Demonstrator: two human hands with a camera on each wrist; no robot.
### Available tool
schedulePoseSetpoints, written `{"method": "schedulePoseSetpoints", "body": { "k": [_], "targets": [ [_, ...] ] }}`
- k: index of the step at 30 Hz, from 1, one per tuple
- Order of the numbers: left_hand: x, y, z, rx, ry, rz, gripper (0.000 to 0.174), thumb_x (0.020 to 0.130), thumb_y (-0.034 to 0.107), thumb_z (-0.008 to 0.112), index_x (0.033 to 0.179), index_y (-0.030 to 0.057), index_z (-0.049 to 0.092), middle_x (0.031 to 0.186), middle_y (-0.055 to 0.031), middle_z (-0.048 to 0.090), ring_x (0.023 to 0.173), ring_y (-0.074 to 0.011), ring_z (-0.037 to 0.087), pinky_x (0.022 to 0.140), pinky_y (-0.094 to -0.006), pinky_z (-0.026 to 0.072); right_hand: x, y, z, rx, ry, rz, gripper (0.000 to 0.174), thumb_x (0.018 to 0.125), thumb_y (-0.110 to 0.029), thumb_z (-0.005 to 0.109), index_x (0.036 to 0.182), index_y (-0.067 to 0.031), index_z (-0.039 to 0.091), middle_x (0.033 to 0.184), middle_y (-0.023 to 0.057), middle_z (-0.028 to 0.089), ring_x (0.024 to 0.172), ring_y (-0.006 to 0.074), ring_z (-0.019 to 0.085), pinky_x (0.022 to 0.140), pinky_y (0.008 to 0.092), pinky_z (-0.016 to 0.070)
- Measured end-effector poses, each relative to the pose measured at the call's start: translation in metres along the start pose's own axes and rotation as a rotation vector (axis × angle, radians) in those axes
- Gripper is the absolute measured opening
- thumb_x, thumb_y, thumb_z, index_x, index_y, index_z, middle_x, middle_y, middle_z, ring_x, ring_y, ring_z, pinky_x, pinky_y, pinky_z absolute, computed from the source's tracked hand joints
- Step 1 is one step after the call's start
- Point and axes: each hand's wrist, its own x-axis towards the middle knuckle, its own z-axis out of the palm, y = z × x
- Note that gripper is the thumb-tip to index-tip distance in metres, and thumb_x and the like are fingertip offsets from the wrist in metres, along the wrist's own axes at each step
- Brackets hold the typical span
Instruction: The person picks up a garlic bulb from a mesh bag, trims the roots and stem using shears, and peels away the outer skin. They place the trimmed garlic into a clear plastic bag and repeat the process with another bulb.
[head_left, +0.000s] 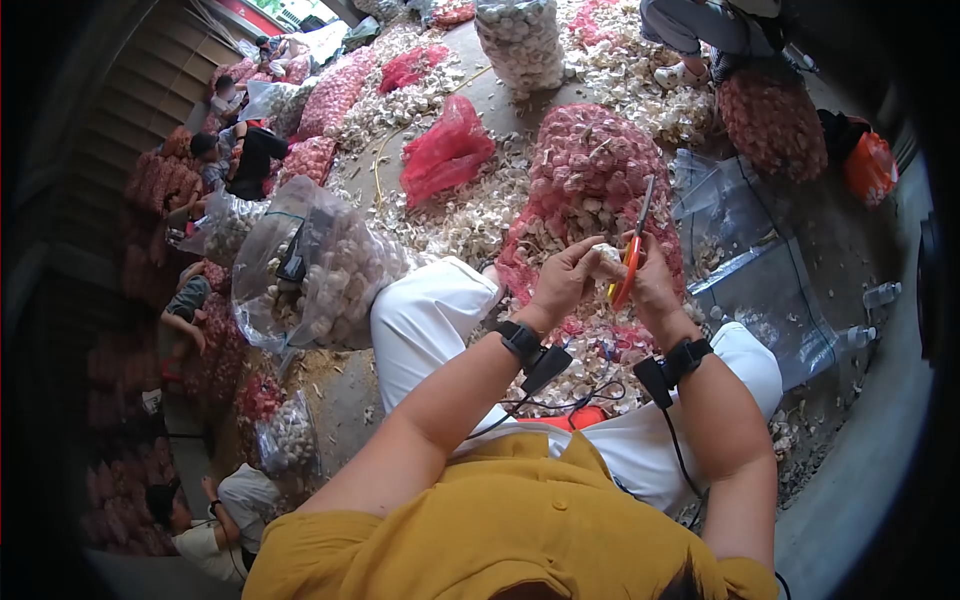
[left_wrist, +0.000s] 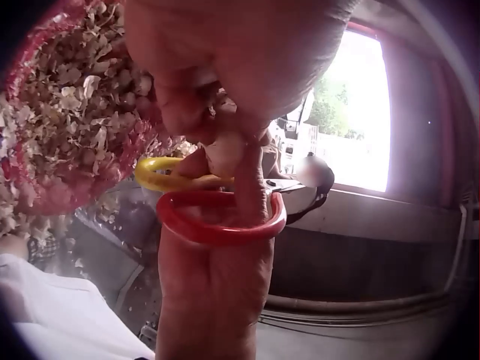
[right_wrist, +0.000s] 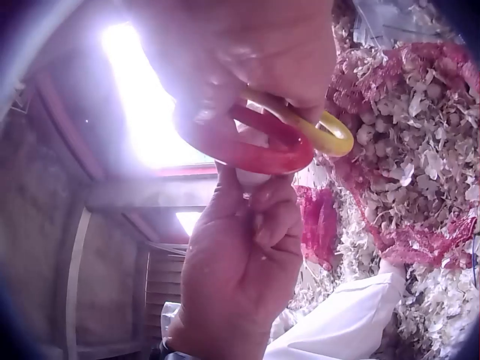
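Scissors [head_left: 627,272] with red and yellow handle loops are held in the right hand [head_left: 655,290], their blades pointed toward the far side; by this, it is judged, the edges are turned away from both wrists. The right fingers are curled about the handles, and in the left wrist view one seems to be passed through the red loop; whether the blades are parted cannot be told. A pale garlic bulb [left_wrist: 223,154] is pinched between the thumb and fingertips of the left hand [head_left: 562,285], just beside the handles, probably so that it can be steadied and turned lightly.

Both hands are held between the knees, at the near side of a red mesh bag [head_left: 590,150] piled with bulbs, which was likely set there for short reach. Loose skins [head_left: 600,385] are gathered between the legs. To the left, a clear plastic bag [head_left: 345,270] partly filled with garlic is stood just beside the white trousers [head_left: 430,310], seemingly within arm's reach. To the right, clear plastic sheeting [head_left: 765,295] is laid on the floor. Farther off, a slack red net [head_left: 450,150] is surrounded by skins.
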Motion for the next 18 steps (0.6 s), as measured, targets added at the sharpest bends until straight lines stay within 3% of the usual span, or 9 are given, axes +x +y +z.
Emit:
{"method": "schedulePoseSetpoints", "body": {
  "k": [4,6,8,11,14,15,18],
  "targets": [
    [-0.002,0.001,-0.005,0.015,-0.027,0.048,0.037,0.095,0.017,0.049,0.130,0.0050,0.046,0.074,0.0024,0.053,0.056,-0.0038,0.044,0.049,-0.0192,0.0344,0.012,0.019,-0.006,0.176,0.028,0.035,0.041,0.078,-0.007,0.070,0.110,-0.0107,0.044,0.095,0.0038,0.054,0.085,0.0154,0.058,0.071,0.0288,0.0482],
    [-0.002,0.000,-0.003,0.007,-0.027,0.067,0.038,0.094,0.014,0.049,0.131,0.0047,0.045,0.080,0.0010,0.057,0.061,-0.0042,0.048,0.053,-0.0192,0.0386,0.018,0.022,-0.011,0.243,0.036,0.004,0.046,0.077,-0.003,0.070,0.113,-0.0077,0.042,0.096,0.0083,0.055,0.085,0.0183,0.061,0.072,0.0302,0.0506],
    [0.000,-0.002,0.001,-0.132,0.013,0.154,0.040,0.093,0.010,0.050,0.132,0.0031,0.043,0.099,-0.0022,0.060,0.076,-0.0066,0.056,0.065,-0.0209,0.0458,0.020,0.019,-0.012,0.310,0.041,0.037,0.045,0.078,-0.003,0.069,0.113,-0.0079,0.042,0.096,0.0084,0.055,0.086,0.0193,0.061,0.073,0.0312,0.0509],
    [0.003,-0.007,0.001,-0.146,0.003,0.171,0.037,0.093,0.012,0.050,0.128,0.0021,0.045,0.108,-0.0044,0.059,0.085,-0.0106,0.059,0.071,-0.0233,0.0486,0.021,0.019,-0.012,0.382,0.062,0.059,0.043,0.079,-0.003,0.067,0.113,-0.0083,0.041,0.098,0.0088,0.055,0.088,0.0210,0.060,0.074,0.0331,0.0512],
    [0.004,-0.009,-0.004,-0.324,-0.087,0.005,0.033,0.093,0.016,0.051,0.123,0.0017,0.047,0.102,-0.0039,0.060,0.081,-0.0107,0.059,0.069,-0.0241,0.0494,0.016,0.014,-0.008,0.393,0.091,0.078,0.042,0.081,-0.003,0.066,0.113,-0.0089,0.040,0.098,0.0081,0.054,0.088,0.0218,0.060,0.074,0.0337,0.0515],
    [0.003,-0.009,-0.004,-0.329,-0.072,-0.045,0.028,0.093,0.023,0.051,0.114,0.0041,0.049,0.093,-0.0021,0.059,0.073,-0.0089,0.057,0.063,-0.0227,0.0475,0.017,0.017,-0.009,0.366,0.120,0.034,0.042,0.081,-0.003,0.066,0.114,-0.0091,0.040,0.096,0.0073,0.053,0.087,0.0214,0.060,0.075,0.0336,0.0515],
    [0.000,-0.006,0.002,-0.182,-0.059,-0.039,0.028,0.093,0.028,0.052,0.111,0.0067,0.049,0.082,0.0012,0.056,0.062,-0.0053,0.049,0.053,-0.0206,0.0406,0.017,0.020,-0.011,0.372,0.092,-0.010,0.043,0.080,-0.002,0.067,0.113,-0.0090,0.040,0.093,0.0052,0.051,0.085,0.0187,0.058,0.073,0.0309,0.0516]
  ]
}}
